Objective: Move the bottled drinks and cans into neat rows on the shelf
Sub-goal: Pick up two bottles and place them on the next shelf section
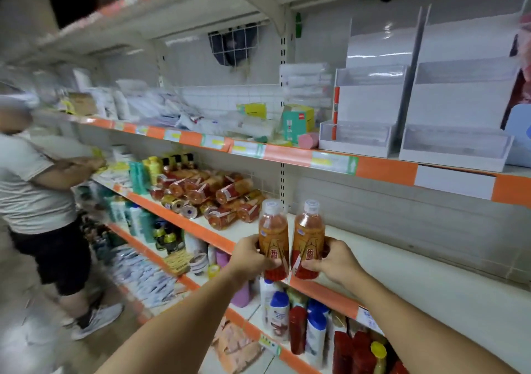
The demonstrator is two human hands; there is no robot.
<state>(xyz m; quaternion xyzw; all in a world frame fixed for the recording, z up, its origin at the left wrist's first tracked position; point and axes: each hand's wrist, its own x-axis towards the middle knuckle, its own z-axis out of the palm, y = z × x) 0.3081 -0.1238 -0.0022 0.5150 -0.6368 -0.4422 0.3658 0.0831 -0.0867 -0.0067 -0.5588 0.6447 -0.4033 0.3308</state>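
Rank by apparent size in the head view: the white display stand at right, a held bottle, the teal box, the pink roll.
1. White display stand
2. Held bottle, though nearness inflates it
3. Teal box
4. Pink roll

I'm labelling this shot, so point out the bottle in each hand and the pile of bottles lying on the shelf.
Left-hand bottle (pixel 273 230): head view, upper label.
Right-hand bottle (pixel 309 230): head view, upper label.
Pile of bottles (pixel 212 194): head view, middle of the heap.

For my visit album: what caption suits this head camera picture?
Each hand, left hand and right hand, holds an upright orange bottle over the shelf, beside a pile of toppled bottles.
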